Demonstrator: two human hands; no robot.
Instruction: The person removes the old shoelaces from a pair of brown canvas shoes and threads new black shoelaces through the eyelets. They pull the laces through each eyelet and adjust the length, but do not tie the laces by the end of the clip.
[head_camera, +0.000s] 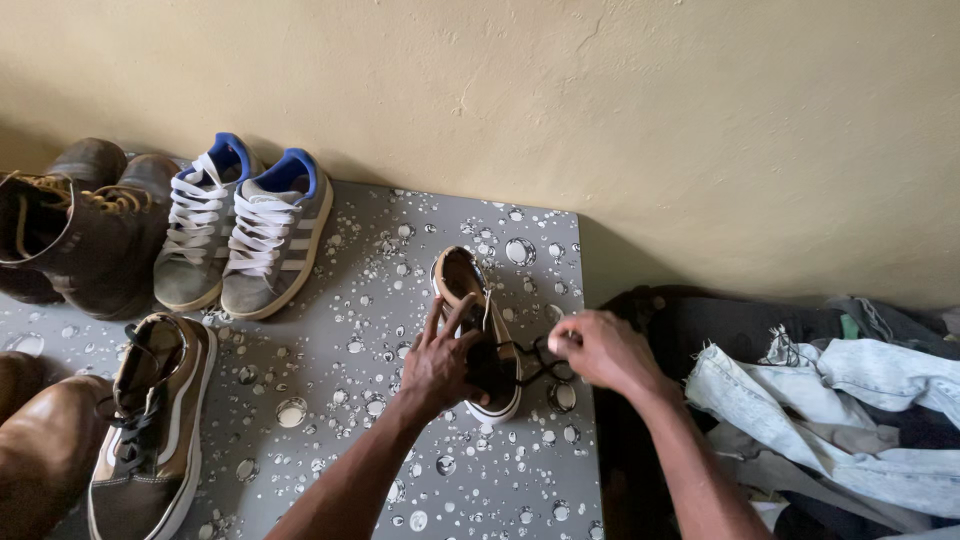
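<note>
I see a brown low-top sneaker (478, 330) with a tan lining and a white sole, standing upright on its sole on the grey, droplet-patterned desk (330, 400), near the right edge. Its heel opening faces the wall and its toe points toward me. Its black lace (535, 362) is loose, pulled out sideways to the right from the eyelets, and crosses over the white sole edge.
</note>
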